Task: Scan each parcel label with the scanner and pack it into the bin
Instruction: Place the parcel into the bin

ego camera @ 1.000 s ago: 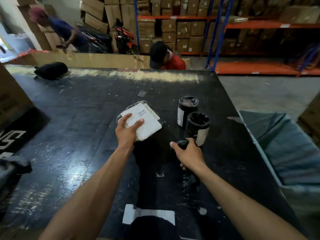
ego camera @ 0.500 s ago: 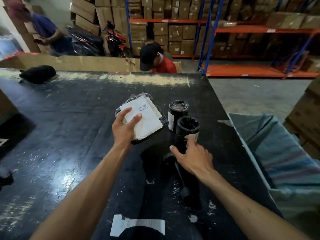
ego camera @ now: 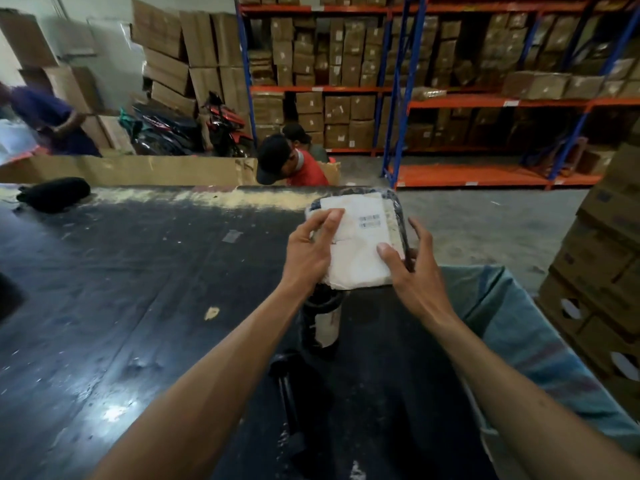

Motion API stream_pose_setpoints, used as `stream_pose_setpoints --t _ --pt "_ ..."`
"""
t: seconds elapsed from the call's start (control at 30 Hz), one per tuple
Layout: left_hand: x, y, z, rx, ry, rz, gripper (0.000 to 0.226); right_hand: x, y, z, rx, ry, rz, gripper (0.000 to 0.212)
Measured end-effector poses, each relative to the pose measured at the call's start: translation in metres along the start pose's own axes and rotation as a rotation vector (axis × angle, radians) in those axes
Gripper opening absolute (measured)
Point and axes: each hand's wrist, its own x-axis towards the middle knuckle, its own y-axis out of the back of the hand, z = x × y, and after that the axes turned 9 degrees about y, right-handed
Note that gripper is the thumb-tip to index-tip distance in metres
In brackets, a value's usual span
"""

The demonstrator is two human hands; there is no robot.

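Two hands hold one parcel up above the black table.

From the head view, the left hand (ego camera: 306, 249) grips the parcel (ego camera: 358, 244) on its left side; the right hand (ego camera: 414, 275) grips its right side, thumb on the white label (ego camera: 353, 251); the parcel is lifted near the table's (ego camera: 138, 289) right edge, beside the blue bin (ego camera: 519, 341); a black scanner (ego camera: 285, 372) lies on the table below.

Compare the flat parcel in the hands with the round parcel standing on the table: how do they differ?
The flat parcel is held up, gripped by the left hand and right hand; the round parcel stands untouched on the table. The flat parcel is wide and thin, the round parcel an upright cylinder. Both are dark-wrapped with white labels.
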Motion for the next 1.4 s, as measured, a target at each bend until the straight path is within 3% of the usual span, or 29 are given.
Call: stream_pose_setpoints --t 0.13,0.33,0.47,0.53,0.67,0.8,1.03,1.2,1.4 --pt "-0.003 -0.076 -0.016 0.017 0.056 -0.120 0.012 0.013 0.061 0.034 0.104 0.025 -0.009 0.093" --pt "-0.004 -0.164 -0.073 0.102 0.169 -0.234 0.016 0.014 0.133 0.108 0.095 -0.131 -0.005 0.098" --pt "-0.010 -0.201 -0.110 0.208 0.297 -0.375 0.047 0.003 0.168 0.163 0.158 -0.264 0.009 0.092" --pt "-0.011 -0.212 -0.134 0.391 0.326 -0.343 0.057 -0.002 0.183 0.187 0.166 -0.326 0.018 0.090" --pt "-0.023 -0.211 -0.199 1.089 0.253 -0.322 0.061 -0.013 0.203 0.234 0.131 -0.453 -0.010 0.079" --pt "-0.033 -0.207 -0.245 1.415 0.155 -0.365 0.067 -0.026 0.203 0.280 0.146 -0.599 -0.103 0.080" --pt "-0.032 -0.207 -0.250 1.482 0.070 -0.319 0.060 -0.042 0.154 0.336 0.144 -0.841 -0.386 0.090" --pt "-0.032 -0.208 -0.245 1.467 0.091 -0.320 0.060 -0.054 0.128 0.363 0.214 -0.962 -0.360 0.091" --pt "-0.034 -0.210 -0.249 1.488 0.082 -0.309 0.062 -0.080 0.120 0.380 0.133 -0.865 -0.359 0.082"
